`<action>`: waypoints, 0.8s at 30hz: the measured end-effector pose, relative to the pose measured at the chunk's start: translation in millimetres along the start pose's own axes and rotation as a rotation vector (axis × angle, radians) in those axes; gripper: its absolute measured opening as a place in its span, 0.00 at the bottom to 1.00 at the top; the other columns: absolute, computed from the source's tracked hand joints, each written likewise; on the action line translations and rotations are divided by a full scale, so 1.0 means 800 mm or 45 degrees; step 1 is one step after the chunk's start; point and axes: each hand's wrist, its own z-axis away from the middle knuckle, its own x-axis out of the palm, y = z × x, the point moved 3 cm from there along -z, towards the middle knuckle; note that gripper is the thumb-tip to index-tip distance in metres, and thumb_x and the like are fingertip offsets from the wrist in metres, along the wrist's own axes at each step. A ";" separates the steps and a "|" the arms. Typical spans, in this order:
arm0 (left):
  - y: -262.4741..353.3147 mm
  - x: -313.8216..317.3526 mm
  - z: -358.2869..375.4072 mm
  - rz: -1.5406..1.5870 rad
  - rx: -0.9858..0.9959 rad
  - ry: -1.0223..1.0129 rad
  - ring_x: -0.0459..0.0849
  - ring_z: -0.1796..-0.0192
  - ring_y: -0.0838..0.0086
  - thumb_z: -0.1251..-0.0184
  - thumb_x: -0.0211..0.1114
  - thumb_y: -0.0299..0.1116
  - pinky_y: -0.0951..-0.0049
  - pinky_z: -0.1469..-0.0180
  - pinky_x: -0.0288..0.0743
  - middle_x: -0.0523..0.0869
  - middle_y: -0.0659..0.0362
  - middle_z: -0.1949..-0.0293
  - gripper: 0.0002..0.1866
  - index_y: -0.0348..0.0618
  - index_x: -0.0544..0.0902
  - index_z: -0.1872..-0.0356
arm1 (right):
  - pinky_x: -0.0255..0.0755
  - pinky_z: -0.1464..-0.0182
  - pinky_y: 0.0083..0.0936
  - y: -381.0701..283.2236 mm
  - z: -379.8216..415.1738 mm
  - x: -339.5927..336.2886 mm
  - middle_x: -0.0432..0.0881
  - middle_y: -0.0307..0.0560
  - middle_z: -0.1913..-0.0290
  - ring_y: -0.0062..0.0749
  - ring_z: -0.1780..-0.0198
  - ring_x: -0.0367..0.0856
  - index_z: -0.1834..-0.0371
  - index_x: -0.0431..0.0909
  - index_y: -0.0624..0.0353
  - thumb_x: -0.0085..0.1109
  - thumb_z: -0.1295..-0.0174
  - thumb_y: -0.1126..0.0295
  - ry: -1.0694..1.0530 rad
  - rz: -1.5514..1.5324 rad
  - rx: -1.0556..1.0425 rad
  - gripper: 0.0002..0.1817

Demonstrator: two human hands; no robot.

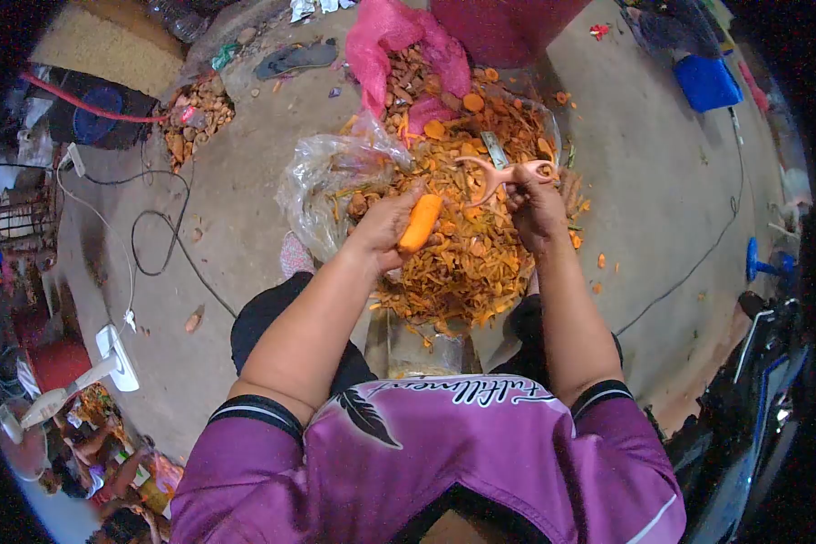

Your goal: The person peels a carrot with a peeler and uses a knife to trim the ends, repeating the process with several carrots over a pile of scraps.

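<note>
Left hand [385, 227] grips peeled carrot [420, 224] above the peel pile [467, 263]; right hand [537, 207] clasps Y-peeler [501, 172]; best kept shallow, stroking away from fingers.

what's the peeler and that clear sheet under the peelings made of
The peeler in the right hand looks like moulded plastic: uniform peach colour, smooth matte Y-shape. The clear sheet looks like thin plastic film: see-through, crinkled, with glossy highlights.

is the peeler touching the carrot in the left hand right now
Apart. The head view shows the peeler raised in the right hand, with a clear gap of peelings between it and the carrot gripped by the left hand.
</note>
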 end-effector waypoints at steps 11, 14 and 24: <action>0.013 0.037 0.023 0.065 -0.011 -0.014 0.78 0.67 0.72 0.38 0.46 0.45 0.73 0.66 0.76 0.77 0.57 0.67 0.19 0.38 0.70 0.57 | 0.60 0.83 0.15 0.009 0.009 0.014 0.70 0.36 0.79 0.17 0.81 0.66 0.73 0.68 0.55 0.55 0.49 0.63 0.038 0.150 0.047 0.10; 0.005 0.004 0.008 0.124 -0.112 -0.338 0.78 0.66 0.71 0.37 0.44 0.44 0.71 0.65 0.76 0.77 0.56 0.64 0.19 0.39 0.69 0.55 | 0.59 0.83 0.14 -0.007 0.009 0.011 0.70 0.36 0.76 0.17 0.80 0.65 0.72 0.68 0.56 0.54 0.48 0.63 -0.032 0.016 -0.078 0.09; 0.001 0.011 0.010 -0.023 0.016 0.056 0.79 0.65 0.67 0.37 0.45 0.41 0.71 0.66 0.76 0.77 0.55 0.66 0.17 0.36 0.70 0.58 | 0.60 0.81 0.13 0.003 0.014 0.033 0.70 0.35 0.78 0.17 0.79 0.67 0.71 0.67 0.55 0.53 0.46 0.64 -0.137 0.061 -0.035 0.08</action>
